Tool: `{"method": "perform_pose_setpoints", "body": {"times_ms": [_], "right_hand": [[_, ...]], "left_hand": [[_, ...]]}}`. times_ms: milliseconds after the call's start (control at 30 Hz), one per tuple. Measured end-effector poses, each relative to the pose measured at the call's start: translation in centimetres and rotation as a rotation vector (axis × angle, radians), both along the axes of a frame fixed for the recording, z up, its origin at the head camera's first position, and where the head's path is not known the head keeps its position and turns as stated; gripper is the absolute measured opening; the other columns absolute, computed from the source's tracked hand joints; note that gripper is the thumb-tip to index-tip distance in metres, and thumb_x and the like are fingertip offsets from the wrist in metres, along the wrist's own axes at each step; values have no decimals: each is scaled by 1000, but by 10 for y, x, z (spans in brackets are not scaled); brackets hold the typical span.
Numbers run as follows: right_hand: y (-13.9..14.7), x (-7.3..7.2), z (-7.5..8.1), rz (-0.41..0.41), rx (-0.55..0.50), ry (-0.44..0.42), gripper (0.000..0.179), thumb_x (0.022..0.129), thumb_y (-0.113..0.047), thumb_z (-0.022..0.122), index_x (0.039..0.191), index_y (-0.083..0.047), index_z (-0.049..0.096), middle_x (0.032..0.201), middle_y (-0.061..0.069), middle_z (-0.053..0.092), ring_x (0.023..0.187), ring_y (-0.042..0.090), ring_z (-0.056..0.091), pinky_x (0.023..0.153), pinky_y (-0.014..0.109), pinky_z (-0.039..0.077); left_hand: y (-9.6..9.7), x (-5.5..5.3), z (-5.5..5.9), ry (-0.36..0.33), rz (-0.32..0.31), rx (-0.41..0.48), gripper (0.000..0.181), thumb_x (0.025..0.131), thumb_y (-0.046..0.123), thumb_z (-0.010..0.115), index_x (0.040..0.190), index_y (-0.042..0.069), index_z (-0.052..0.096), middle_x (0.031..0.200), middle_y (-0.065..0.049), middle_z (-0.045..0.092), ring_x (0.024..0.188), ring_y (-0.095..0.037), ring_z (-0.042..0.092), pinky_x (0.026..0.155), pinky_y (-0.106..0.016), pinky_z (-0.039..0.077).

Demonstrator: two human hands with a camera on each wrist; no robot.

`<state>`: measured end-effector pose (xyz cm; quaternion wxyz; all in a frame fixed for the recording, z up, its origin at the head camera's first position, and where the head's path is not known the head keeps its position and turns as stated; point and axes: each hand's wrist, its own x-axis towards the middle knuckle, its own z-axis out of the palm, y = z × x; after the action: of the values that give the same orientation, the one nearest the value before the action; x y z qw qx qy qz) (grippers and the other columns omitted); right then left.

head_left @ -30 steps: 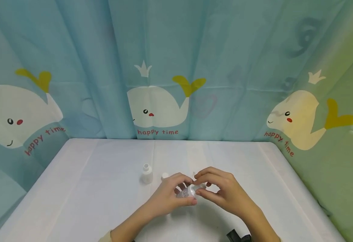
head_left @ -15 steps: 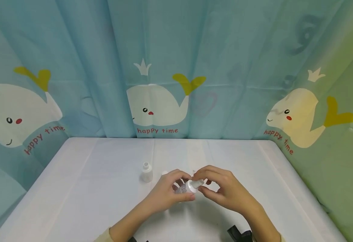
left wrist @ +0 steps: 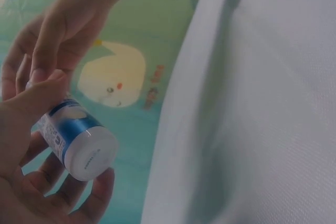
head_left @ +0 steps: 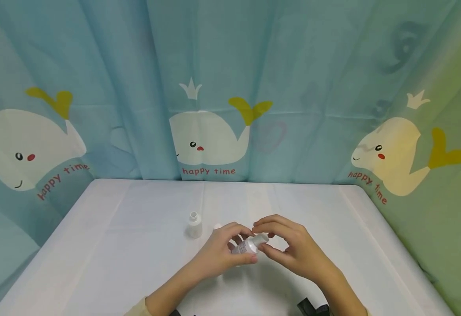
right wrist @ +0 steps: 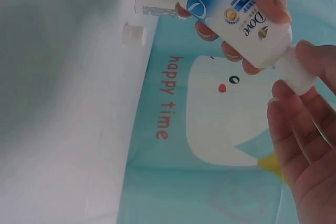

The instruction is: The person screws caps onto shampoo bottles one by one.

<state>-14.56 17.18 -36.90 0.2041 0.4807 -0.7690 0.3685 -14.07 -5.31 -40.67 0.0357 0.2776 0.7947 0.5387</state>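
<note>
My left hand (head_left: pixel 218 256) grips a small white Dove bottle (right wrist: pixel 236 22) with a blue label panel. In the head view the bottle leans, its neck end toward my right hand (head_left: pixel 289 243). A white cap (right wrist: pixel 295 72) sits at that neck end. In the right wrist view, my right thumb and fingertips pinch this cap from both sides. The left wrist view shows the bottle's round base (left wrist: pixel 93 155) facing the camera, with the left thumb over its side and the fingers beneath. There the left thumb and the bottle largely hide the cap.
A second white bottle (head_left: pixel 195 226), uncapped, stands upright on the white table (head_left: pixel 135 245) left of my hands. A loose white cap (right wrist: pixel 134 35) lies near it, partly hidden behind my left hand in the head view. A whale-print curtain (head_left: pixel 210 140) hangs behind.
The bottle's neck end has tipped up slightly and more of the cap shows between my right fingers. Both hands stay in nearly the same place, and the head view has shifted a little.
</note>
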Motion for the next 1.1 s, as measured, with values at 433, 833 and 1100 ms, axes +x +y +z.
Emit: {"method": "perform_pose_setpoints", "body": {"times_ms": [433, 833, 1100], "right_hand": [[1, 0, 0, 9, 9, -32, 34, 81, -1, 78, 110, -17, 69, 112, -2, 67, 100, 11, 64, 72, 19, 52], [0, 2, 2, -10, 5, -44, 34, 82, -1, 77, 110, -18, 69, 107, -8, 68, 92, 5, 62, 70, 17, 52], [4, 0, 2, -43, 31, -77, 38, 82, -14, 82, 117, -18, 68, 113, -9, 67, 98, 6, 63, 75, 24, 55]], "left_hand": [[0, -3, 1, 18, 6, 0, 34, 80, 31, 84, 109, 23, 67, 101, 11, 64, 90, -9, 60, 74, -28, 56], [-2, -1, 3, 28, 19, -14, 37, 79, 37, 84, 110, 27, 67, 100, 14, 63, 90, -8, 59, 74, -28, 55], [-1, -1, 5, 30, 18, -17, 36, 80, 36, 84, 111, 27, 67, 101, 14, 64, 90, -9, 59, 75, -28, 55]]}}
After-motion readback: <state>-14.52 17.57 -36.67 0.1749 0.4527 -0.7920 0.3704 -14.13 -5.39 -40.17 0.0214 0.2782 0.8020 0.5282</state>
